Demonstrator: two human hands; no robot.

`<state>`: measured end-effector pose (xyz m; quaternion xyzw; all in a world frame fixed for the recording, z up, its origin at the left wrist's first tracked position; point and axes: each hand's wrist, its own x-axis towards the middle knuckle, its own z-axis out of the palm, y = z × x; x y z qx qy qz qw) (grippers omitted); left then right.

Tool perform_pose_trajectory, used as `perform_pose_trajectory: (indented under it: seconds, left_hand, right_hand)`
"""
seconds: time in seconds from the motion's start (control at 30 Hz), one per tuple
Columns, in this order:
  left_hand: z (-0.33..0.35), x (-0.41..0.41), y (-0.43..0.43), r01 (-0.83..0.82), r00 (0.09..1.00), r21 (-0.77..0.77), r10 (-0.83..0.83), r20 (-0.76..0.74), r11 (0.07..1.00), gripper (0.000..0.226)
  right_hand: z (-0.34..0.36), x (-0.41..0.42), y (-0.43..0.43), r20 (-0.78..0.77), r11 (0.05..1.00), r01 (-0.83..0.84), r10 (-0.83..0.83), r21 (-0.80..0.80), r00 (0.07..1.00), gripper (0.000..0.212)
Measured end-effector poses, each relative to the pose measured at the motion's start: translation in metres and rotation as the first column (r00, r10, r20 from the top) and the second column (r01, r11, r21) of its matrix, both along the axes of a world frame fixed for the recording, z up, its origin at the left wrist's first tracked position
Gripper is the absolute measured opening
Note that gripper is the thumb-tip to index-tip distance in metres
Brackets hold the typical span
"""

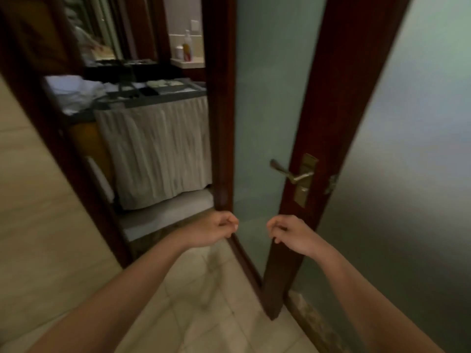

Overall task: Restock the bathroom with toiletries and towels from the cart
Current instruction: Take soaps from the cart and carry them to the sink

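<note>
**Mia:** Where are the hands?

**Ben:** Both are held out in front, low down, close to each other but not touching. The left hand (216,229) has its fingers curled in, with the thumb against them. It holds nothing. The right hand (290,233) is curled up too, and it is empty as well.

**Mia:** Where is the cart?

**Ben:** The cart (158,149) stands on the far side of the doorway, beyond the left hand. A grey pleated cloth hangs down its front. White towels (74,90) are piled on top at the left. Next to them are dark trays (168,86) with small things inside, too blurry to name. Something white lies on the low shelf under the cloth.

**Mia:** What is next to the right hand?

**Ben:** A dark wooden door (339,98) with foggy glass. Its brass handle (288,170) is above the right hand, and the hand does not touch it.

**Mia:** Anything else?

**Ben:** Some bottles (187,45) stand on a ledge far behind the cart. The floor (204,301) under the arms has pale tiles.
</note>
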<state>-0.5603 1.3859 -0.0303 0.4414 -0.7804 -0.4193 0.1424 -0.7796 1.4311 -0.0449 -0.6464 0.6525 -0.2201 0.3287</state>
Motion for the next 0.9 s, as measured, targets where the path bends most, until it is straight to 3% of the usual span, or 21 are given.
perform_pose_trajectory:
  seconds: [0.13,0.37,0.53,0.67,0.9]
  left_hand:
    - [-0.001,0.056,-0.044,-0.141,0.99,-0.008,0.141,0.0,0.99,0.012]
    - [-0.005,0.118,-0.117,-0.281,0.959,-0.032,0.281,0.026,0.959,0.019]
    - [-0.005,0.146,-0.196,-0.419,0.907,0.029,0.42,-0.033,0.908,0.023]
    - [0.002,0.158,-0.265,-0.44,0.896,0.056,0.443,-0.047,0.896,0.02]
    - [0.01,0.177,-0.361,-0.469,0.878,0.058,0.472,-0.075,0.881,0.014]
  right_hand:
    - [0.004,0.053,-0.065,0.052,0.989,-0.146,0.146,-0.016,0.988,0.03]
    - [-0.014,0.119,-0.19,0.065,0.951,-0.308,0.307,0.007,0.95,0.026]
    - [-0.01,0.153,-0.293,0.096,0.925,-0.378,0.374,0.024,0.922,0.017]
    - [0.0,0.17,-0.37,0.186,0.923,-0.385,0.374,0.025,0.909,0.019]
    - [0.0,0.194,-0.488,0.185,0.911,-0.41,0.395,0.047,0.9,0.017]
